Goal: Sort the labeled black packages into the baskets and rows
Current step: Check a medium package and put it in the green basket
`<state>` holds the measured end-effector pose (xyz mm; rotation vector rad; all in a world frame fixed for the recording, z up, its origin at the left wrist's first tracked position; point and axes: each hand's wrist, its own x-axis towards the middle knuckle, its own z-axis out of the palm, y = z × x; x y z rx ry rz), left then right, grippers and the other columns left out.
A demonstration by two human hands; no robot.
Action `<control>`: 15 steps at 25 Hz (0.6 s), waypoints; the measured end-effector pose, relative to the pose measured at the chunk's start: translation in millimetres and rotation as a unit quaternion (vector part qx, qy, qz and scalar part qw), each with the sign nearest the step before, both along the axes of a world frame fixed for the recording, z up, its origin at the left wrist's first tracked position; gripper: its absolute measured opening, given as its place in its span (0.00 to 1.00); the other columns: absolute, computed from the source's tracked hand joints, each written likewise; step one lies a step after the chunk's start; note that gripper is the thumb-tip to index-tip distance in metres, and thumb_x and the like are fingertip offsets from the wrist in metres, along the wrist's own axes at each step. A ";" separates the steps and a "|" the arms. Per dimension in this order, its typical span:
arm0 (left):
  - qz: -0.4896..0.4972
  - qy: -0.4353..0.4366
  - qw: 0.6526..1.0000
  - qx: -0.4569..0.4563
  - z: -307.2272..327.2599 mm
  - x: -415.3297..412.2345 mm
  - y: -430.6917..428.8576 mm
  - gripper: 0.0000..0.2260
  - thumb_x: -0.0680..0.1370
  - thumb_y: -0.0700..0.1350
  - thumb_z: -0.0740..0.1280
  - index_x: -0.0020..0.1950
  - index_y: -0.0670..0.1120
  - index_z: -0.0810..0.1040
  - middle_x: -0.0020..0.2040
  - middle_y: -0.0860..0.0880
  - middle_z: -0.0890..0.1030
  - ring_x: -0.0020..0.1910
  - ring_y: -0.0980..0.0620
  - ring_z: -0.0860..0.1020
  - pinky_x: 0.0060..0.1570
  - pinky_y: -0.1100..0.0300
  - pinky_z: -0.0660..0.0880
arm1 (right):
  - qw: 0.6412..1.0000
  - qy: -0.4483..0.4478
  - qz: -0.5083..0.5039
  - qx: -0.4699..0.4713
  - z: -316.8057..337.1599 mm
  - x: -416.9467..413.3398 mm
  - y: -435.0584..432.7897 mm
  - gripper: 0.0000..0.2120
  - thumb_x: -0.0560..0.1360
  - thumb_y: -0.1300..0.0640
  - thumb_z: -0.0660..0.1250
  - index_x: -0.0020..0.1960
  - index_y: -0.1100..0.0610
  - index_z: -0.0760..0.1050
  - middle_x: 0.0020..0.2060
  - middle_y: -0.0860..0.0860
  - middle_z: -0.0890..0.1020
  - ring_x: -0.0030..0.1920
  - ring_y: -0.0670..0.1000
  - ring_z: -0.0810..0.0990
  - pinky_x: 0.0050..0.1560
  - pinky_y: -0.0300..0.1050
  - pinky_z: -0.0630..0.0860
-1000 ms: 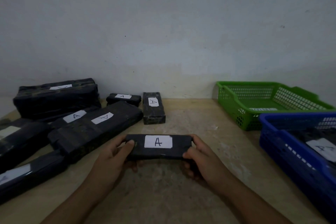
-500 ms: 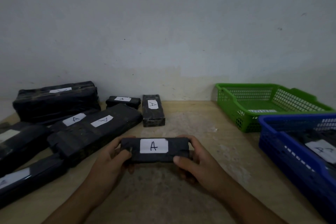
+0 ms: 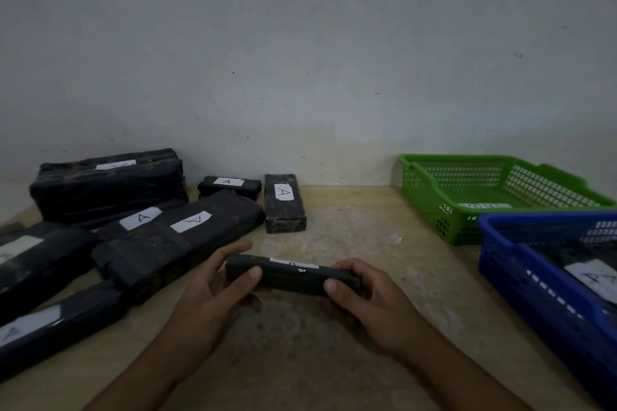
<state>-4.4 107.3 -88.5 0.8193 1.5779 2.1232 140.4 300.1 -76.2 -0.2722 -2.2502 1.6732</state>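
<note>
A small black package [image 3: 293, 277] with a white label is held above the middle of the table, tipped so its labelled top faces away and the label shows only as a sliver. My left hand [image 3: 217, 287] grips its left end, thumb on the near side. My right hand [image 3: 364, 294] grips its right end the same way. Several black packages labelled A [image 3: 177, 237] lie in a pile at the left. A small one [image 3: 284, 202] stands apart near the wall. The blue basket [image 3: 521, 270] at the right holds a labelled package [image 3: 591, 274]. The green basket [image 3: 434, 207] is behind it.
The wooden table [image 3: 367, 237] meets a plain wall at the back. A big wrapped bundle [image 3: 107, 187] sits at the back left. A white slip lies on the green basket's floor [image 3: 480, 206]. Bare tabletop lies between the pile and the baskets.
Both hands have rotated the held package so its label tips away from me, from fully readable to a thin edge. The package sits slightly lower and nearer.
</note>
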 end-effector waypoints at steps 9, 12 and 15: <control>0.030 0.077 0.995 -0.050 7.2 9.5 1.2 0.12 0.72 0.49 0.69 0.49 0.43 0.81 0.42 0.43 0.84 0.39 0.45 0.81 0.36 0.59 0.79 | 0.999 0.036 0.002 0.029 -0.2 -1.1 -3.4 0.09 0.76 0.56 0.69 0.56 0.49 0.77 0.44 0.44 0.83 0.41 0.41 0.80 0.42 0.32 0.73; 0.027 0.084 0.993 -0.076 6.4 10.2 2.7 0.13 0.72 0.54 0.69 0.54 0.50 0.80 0.49 0.51 0.85 0.45 0.54 0.83 0.41 0.64 0.79 | 0.998 0.043 -0.031 0.022 4.3 -1.1 -4.3 0.04 0.78 0.56 0.66 0.50 0.55 0.79 0.37 0.46 0.83 0.35 0.43 0.80 0.36 0.34 0.74; 0.024 0.056 0.994 -0.090 4.2 8.4 3.1 0.09 0.76 0.45 0.66 0.54 0.48 0.81 0.49 0.49 0.85 0.45 0.50 0.84 0.44 0.57 0.79 | 0.999 0.028 -0.025 -0.003 5.2 -0.3 -4.7 0.08 0.80 0.55 0.64 0.47 0.60 0.77 0.29 0.44 0.80 0.27 0.43 0.76 0.28 0.34 0.71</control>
